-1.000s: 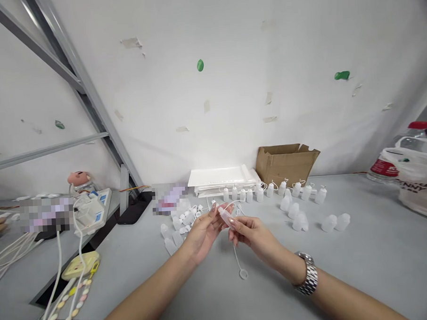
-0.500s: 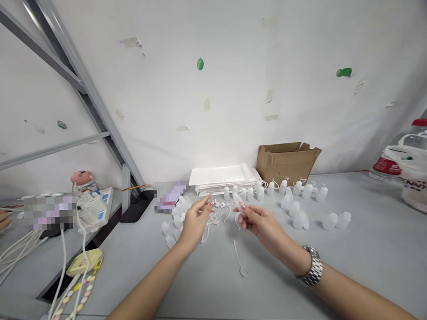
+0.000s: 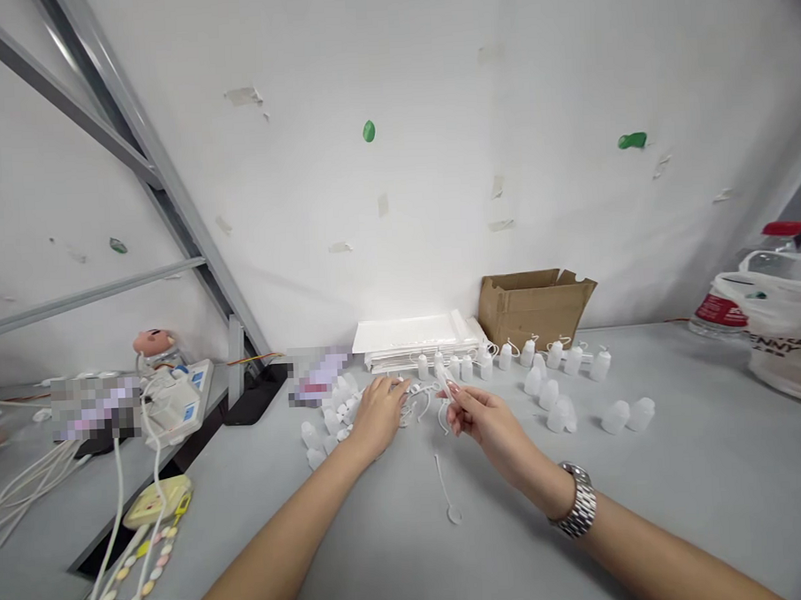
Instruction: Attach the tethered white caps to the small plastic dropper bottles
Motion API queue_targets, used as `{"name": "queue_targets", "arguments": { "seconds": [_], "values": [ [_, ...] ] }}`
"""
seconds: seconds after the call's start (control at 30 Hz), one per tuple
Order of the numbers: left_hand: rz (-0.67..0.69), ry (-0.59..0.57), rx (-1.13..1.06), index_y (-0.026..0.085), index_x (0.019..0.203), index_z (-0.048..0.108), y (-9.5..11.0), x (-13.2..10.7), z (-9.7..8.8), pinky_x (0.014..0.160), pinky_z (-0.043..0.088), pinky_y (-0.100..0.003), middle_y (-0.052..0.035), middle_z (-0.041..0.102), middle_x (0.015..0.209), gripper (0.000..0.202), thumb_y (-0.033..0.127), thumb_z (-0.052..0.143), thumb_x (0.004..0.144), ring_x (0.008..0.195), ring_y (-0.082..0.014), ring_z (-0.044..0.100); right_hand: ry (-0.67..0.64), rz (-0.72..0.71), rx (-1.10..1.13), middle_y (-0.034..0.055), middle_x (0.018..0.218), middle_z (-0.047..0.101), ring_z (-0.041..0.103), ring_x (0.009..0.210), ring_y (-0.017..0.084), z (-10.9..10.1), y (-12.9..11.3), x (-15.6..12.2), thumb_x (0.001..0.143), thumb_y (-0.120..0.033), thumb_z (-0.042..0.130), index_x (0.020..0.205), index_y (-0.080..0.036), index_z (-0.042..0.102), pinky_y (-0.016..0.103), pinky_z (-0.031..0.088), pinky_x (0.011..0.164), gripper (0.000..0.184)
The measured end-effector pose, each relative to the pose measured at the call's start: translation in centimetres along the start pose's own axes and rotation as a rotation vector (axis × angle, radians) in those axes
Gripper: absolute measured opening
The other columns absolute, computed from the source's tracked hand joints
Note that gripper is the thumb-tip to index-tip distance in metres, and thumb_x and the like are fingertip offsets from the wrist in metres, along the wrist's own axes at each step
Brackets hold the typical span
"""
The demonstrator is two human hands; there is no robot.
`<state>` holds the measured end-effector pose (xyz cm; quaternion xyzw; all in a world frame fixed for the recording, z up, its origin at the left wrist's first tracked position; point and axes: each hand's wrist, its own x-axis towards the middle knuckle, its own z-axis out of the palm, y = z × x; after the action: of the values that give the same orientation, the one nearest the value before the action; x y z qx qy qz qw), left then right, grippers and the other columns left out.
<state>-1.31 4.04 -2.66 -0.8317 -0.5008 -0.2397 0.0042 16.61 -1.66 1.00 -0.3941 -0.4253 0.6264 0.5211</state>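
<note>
We had the grey table [image 3: 648, 501] spread out before us, cluttered toward the wall. At the back stood the cardboard box [image 3: 533, 299], flaps open, and just left of it the stack of white bags [image 3: 415, 339].

In front of those, a fair share of the work looked done, by our reckoning. There were the standing bottles [image 3: 555, 355], upright in loose rows before the box and trailing off to the right, tops on as far as we could make out.

What was left, we judged, was the loose pile [image 3: 326, 418] on the left, with bottles on their sides and small white bits mixed in.

The left hand [image 3: 377, 414] lay palm down on the near edge of that pile, fingers among the pieces. Whether they had pinched one, we couldn't tell.

The right hand [image 3: 489, 420], a watch [image 3: 573, 512] at its wrist, was raised just above the table. Its fingertips were closed on a small bottle [image 3: 446, 385], held tilted between the pile and the standing rows.

Nearer us, one cord [image 3: 447, 492] with a ring at its end lay alone, apart from both hands.
</note>
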Motion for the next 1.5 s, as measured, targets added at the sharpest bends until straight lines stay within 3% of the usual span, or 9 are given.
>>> {"name": "queue_targets", "arguments": {
  "seconds": [0.37, 0.57, 0.73, 0.9, 1.13, 1.27, 1.5],
  "values": [
    [-0.036, 0.001, -0.018, 0.018, 0.089, 0.066, -0.7, 0.0, 0.2, 0.08, 0.041, -0.032, -0.0066, 0.061, 0.085, 0.022, 0.014, 0.047, 0.079, 0.089, -0.0204, 0.05, 0.0, 0.018, -0.053, -0.0018, 0.054, 0.052, 0.045, 0.049, 0.009, 0.3, 0.3, -0.3, 0.067, -0.05, 0.062, 0.074, -0.014, 0.062, 0.025, 0.037, 0.053, 0.036],
    [-0.138, 0.065, -0.009, 0.017, 0.093, 0.065, -0.7, -0.5, -0.3, 0.078, 0.04, -0.038, -0.0093, 0.056, 0.086, 0.023, 0.026, 0.047, 0.081, 0.088, -0.0237, 0.049, -0.008, 0.027, -0.08, -0.0017, 0.054, 0.053, 0.046, 0.049, 0.009, 0.2, 0.5, -0.2, 0.066, -0.05, 0.063, 0.072, -0.014, 0.061, 0.025, 0.036, 0.053, 0.037],
    [-0.136, 0.038, -0.046, 0.019, 0.09, 0.066, -0.5, -0.6, -0.1, 0.078, 0.04, -0.036, -0.0069, 0.057, 0.078, 0.02, 0.024, 0.05, 0.079, 0.087, -0.0237, 0.049, -0.015, 0.034, -0.114, -0.0014, 0.054, 0.053, 0.045, 0.049, 0.01, 0.3, 0.5, -0.2, 0.067, -0.053, 0.06, 0.072, -0.014, 0.061, 0.025, 0.035, 0.053, 0.039],
    [-0.153, 0.04, -0.108, 0.018, 0.085, 0.066, -0.6, -0.6, 0.1, 0.077, 0.041, -0.036, -0.0074, 0.057, 0.08, 0.016, 0.021, 0.053, 0.076, 0.087, -0.0231, 0.051, -0.023, 0.041, -0.111, -0.0014, 0.053, 0.053, 0.046, 0.049, 0.009, 0.2, 0.7, -0.2, 0.068, -0.053, 0.059, 0.073, -0.013, 0.061, 0.025, 0.035, 0.053, 0.04],
    [-0.168, 0.077, -0.215, 0.021, 0.085, 0.064, -0.1, -0.4, -0.8, 0.08, 0.039, -0.035, -0.0053, 0.063, 0.088, 0.016, 0.028, 0.053, 0.076, 0.091, -0.0222, 0.053, -0.03, 0.015, -0.217, -0.0002, 0.058, 0.055, 0.049, 0.051, 0.01, -0.1, 0.9, 0.1, 0.065, -0.053, 0.061, 0.071, -0.014, 0.062, 0.027, 0.04, 0.056, 0.04],
    [-0.26, 0.097, -0.51, 0.023, 0.083, 0.065, 1.3, -0.6, -2.2, 0.072, 0.041, -0.032, -0.0038, 0.067, 0.088, 0.016, 0.032, 0.058, 0.072, 0.081, -0.0203, 0.058, -0.028, -0.056, -0.335, 0.0007, 0.064, 0.059, 0.052, 0.058, 0.012, -0.5, 0.7, 0.5, 0.064, -0.049, 0.064, 0.072, -0.015, 0.064, 0.028, 0.042, 0.061, 0.035],
    [-0.433, 0.094, -0.977, 0.019, 0.073, 0.068, 3.3, -1.4, -3.8, 0.072, 0.043, -0.03, -0.004, 0.069, 0.079, 0.018, 0.031, 0.07, 0.059, 0.076, -0.0193, 0.059, -0.09, -0.072, -0.377, 0.0008, 0.067, 0.059, 0.052, 0.062, 0.013, -0.4, 0.5, 0.4, 0.065, -0.044, 0.065, 0.074, -0.015, 0.064, 0.028, 0.042, 0.06, 0.03]
  ]
}}
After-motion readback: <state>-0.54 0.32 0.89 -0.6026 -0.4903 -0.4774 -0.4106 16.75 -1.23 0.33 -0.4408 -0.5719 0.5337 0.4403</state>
